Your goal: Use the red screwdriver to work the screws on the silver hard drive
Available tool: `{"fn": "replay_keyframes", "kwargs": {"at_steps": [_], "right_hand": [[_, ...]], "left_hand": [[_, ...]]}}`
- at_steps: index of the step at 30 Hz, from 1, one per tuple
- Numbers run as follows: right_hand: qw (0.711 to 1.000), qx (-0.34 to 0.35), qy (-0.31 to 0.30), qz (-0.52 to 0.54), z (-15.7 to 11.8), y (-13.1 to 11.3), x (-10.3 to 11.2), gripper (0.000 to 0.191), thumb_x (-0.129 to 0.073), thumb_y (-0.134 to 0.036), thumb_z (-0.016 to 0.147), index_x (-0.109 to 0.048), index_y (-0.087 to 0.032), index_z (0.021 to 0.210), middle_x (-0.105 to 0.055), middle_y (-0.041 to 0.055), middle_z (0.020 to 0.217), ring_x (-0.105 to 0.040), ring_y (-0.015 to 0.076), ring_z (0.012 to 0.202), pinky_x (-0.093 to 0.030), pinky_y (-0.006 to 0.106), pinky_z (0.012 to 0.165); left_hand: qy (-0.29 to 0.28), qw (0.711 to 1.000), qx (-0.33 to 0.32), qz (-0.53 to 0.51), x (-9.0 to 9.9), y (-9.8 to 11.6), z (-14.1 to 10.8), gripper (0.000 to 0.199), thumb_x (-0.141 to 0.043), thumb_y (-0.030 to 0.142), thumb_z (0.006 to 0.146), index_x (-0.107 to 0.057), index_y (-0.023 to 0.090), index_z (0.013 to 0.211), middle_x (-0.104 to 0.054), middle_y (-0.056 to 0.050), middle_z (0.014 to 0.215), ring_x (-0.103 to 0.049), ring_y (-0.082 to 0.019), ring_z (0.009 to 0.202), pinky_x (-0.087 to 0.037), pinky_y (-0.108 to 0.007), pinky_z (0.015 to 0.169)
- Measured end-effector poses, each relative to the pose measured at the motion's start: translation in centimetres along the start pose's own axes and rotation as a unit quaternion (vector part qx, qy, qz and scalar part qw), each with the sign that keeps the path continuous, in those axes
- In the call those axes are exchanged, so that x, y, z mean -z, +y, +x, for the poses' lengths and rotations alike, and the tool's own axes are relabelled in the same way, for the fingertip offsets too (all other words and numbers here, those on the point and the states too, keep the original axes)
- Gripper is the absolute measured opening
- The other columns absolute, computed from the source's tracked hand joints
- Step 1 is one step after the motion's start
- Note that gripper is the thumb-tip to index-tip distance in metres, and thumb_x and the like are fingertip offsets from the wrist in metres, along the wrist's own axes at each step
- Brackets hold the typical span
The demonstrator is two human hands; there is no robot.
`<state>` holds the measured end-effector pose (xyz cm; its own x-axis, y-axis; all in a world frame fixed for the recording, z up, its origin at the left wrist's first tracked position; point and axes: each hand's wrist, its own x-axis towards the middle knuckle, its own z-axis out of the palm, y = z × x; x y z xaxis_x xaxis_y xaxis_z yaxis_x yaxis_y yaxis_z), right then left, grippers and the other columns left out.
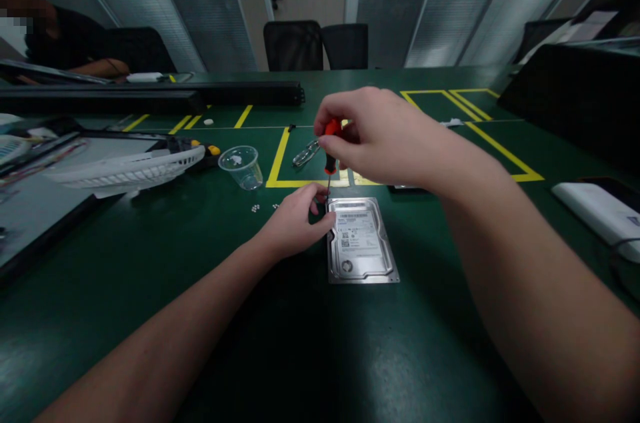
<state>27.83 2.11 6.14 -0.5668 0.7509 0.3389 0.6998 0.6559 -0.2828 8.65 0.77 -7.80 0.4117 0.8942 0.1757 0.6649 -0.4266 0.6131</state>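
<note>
A silver hard drive (361, 243) with a printed label lies flat on the green table. My right hand (370, 133) is closed around the red and black handle of a screwdriver (331, 163), held upright. Its thin shaft points down at the drive's far left corner. My left hand (303, 220) rests at that same corner, thumb on the drive's left edge and fingers curled close to the screwdriver tip. Whether the left fingers pinch a small part there is hidden. Several tiny silver screws (255, 208) lie left of the left hand.
A clear plastic cup (243, 166) stands beyond the screws. Behind the screwdriver lies a clear-handled tool (306, 153), near yellow tape (280, 160). A white curved frame (135, 170) is at left, a white device (600, 210) at right. A person (75, 43) sits far left.
</note>
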Motion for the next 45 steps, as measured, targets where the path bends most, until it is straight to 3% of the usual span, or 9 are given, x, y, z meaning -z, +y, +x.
{"fn": "replay_keyframes", "kwargs": {"at_steps": [3,7,13,18,22,29,36,45], "right_hand": [[0.999,-0.022,-0.026,0.033,-0.10,0.06,0.05,0.026,-0.054,-0.022,0.099,-0.072,-0.024,0.118,-0.080,0.0084,0.103,-0.073,0.0250,0.084,-0.047,0.036,0.072],[0.999,-0.014,-0.021,0.027,-0.09,0.08,0.09,0.030,-0.055,-0.026,0.101,-0.071,-0.026,0.125,-0.080,0.0073,0.106,-0.073,0.0241,0.086,-0.046,0.035,0.072],[0.999,0.019,0.020,-0.030,0.08,0.46,-0.17,0.017,-0.061,-0.037,0.101,-0.073,-0.026,0.107,-0.079,0.0049,0.102,-0.069,0.0220,0.085,-0.041,0.033,0.072],[0.998,0.022,0.042,-0.036,0.01,0.27,-0.22,0.012,-0.062,-0.031,0.098,-0.070,-0.022,0.098,-0.077,0.0071,0.097,-0.066,0.0226,0.081,-0.042,0.034,0.071],[0.999,0.028,0.037,-0.027,-0.11,-0.17,-0.09,0.011,-0.059,-0.022,0.098,-0.070,-0.023,0.101,-0.077,0.0065,0.104,-0.066,0.0222,0.088,-0.043,0.034,0.075],[0.999,0.029,0.025,-0.023,0.06,-0.09,-0.03,0.018,-0.066,-0.040,0.099,-0.073,-0.023,0.100,-0.078,0.0070,0.098,-0.070,0.0238,0.087,-0.043,0.035,0.075],[1.000,0.012,-0.003,0.012,-0.12,0.12,-0.07,0.029,-0.051,-0.026,0.103,-0.074,-0.024,0.121,-0.080,0.0068,0.102,-0.074,0.0225,0.082,-0.046,0.033,0.073],[0.998,0.026,0.043,-0.027,-0.22,0.15,-0.26,0.018,-0.061,-0.038,0.102,-0.068,-0.023,0.104,-0.076,0.0059,0.098,-0.066,0.0208,0.082,-0.037,0.033,0.069]], "left_hand": [[0.002,1.000,-0.001,0.001,-0.09,-0.23,0.01,0.036,-0.066,0.035,0.092,-0.061,0.017,0.122,-0.071,-0.009,0.105,-0.064,-0.022,0.087,-0.051,-0.039,0.083],[0.002,1.000,-0.001,0.001,-0.13,-0.22,0.05,0.034,-0.066,0.035,0.092,-0.061,0.018,0.121,-0.071,-0.009,0.106,-0.064,-0.021,0.087,-0.052,-0.038,0.083],[0.005,1.000,-0.004,0.002,-0.09,0.12,0.09,0.035,-0.066,0.036,0.092,-0.061,0.018,0.121,-0.070,-0.008,0.103,-0.065,-0.022,0.088,-0.052,-0.039,0.084],[0.003,1.000,-0.005,-0.003,-0.10,0.33,0.14,0.036,-0.065,0.037,0.092,-0.061,0.017,0.122,-0.070,-0.010,0.107,-0.064,-0.022,0.088,-0.052,-0.039,0.084],[0.004,1.000,-0.005,-0.007,-0.15,0.55,0.27,0.035,-0.066,0.035,0.092,-0.061,0.017,0.121,-0.071,-0.010,0.110,-0.064,-0.022,0.088,-0.052,-0.039,0.083],[0.006,1.000,-0.006,-0.007,-0.18,0.38,0.25,0.035,-0.066,0.035,0.092,-0.062,0.016,0.121,-0.070,-0.009,0.104,-0.064,-0.023,0.087,-0.052,-0.040,0.082],[0.008,1.000,-0.005,-0.002,-0.33,-0.08,0.22,0.036,-0.067,0.033,0.091,-0.062,0.016,0.122,-0.070,-0.009,0.102,-0.064,-0.022,0.087,-0.051,-0.039,0.083],[0.007,1.000,-0.005,-0.007,-0.31,0.52,0.27,0.037,-0.066,0.034,0.092,-0.063,0.014,0.122,-0.070,-0.009,0.104,-0.064,-0.021,0.087,-0.051,-0.038,0.083]]}}
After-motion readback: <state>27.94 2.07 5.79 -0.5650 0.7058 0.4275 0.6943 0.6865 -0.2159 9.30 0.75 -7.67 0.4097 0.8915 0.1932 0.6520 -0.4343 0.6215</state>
